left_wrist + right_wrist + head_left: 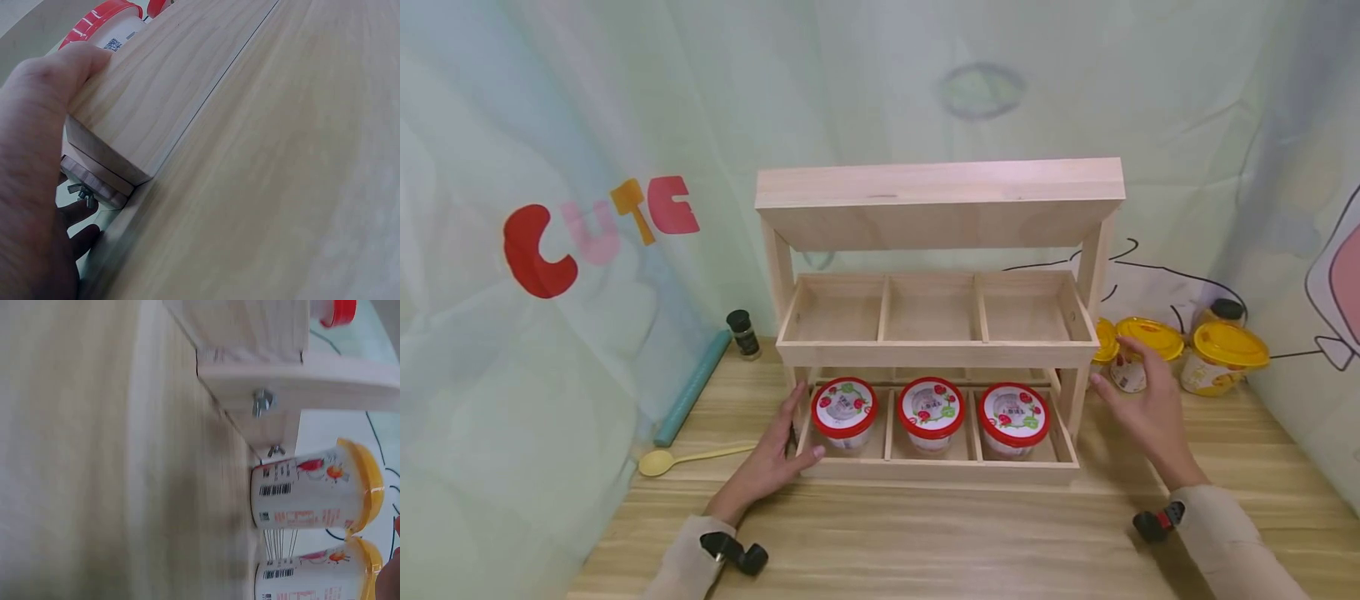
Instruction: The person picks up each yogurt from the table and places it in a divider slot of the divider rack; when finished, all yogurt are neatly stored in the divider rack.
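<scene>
The wrist views show what the head view hides: wing nuts (264, 400) on the rack's ends and barcodes (275, 489) on two yellow-lidded tubs (1150, 340). In the head view, the wooden rack (937, 357) stands centrally, three red-lidded tubs (931, 408) in its lowest front compartments. At its 8 o'clock the left hand (767, 465) grips the bottom tray's corner — thumb over the front edge, fingers behind. Toward 4 o'clock the right hand (1156, 408) holds thumb and fingers apart by the yellow-lidded tubs; contact cannot be told. Tabletop (925, 542) stretches toward 6 o'clock.
</scene>
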{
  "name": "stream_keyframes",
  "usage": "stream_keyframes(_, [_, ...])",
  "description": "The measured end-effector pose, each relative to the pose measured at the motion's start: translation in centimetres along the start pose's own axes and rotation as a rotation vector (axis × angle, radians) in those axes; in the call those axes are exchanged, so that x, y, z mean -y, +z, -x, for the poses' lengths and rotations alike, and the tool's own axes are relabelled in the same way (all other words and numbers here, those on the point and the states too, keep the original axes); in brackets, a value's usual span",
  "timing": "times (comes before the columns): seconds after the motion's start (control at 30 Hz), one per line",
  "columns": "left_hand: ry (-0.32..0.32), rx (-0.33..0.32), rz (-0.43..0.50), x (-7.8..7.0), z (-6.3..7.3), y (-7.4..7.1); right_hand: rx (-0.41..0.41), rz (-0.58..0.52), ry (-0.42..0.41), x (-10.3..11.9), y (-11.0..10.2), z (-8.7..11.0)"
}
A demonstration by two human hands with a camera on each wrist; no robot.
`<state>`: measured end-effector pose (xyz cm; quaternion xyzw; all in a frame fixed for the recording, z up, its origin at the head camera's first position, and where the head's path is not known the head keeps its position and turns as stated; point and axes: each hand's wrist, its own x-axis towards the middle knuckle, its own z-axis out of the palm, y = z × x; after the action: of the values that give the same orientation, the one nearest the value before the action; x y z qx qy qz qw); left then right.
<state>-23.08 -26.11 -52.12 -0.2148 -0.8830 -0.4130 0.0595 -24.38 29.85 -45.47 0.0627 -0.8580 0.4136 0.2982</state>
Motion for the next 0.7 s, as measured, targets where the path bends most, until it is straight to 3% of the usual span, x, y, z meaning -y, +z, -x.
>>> stream_keyframes(0.13, [0.009, -0.002, -0.001, -0.1, 0.0, 0.0, 0.025, 0.041, -0.035, -1.0, 0.4, -1.3])
stream_keyframes(0.43, [0.010, -0.002, -0.009, 0.0, -0.1, 0.0, 0.100, 0.154, 0.001, -1.0, 1.1, -4.0])
stream_keyframes(0.7, [0.014, -0.002, -0.003, -0.1, 0.0, -0.1, 0.143, 0.204, -0.034, -1.6, 2.2, -5.7])
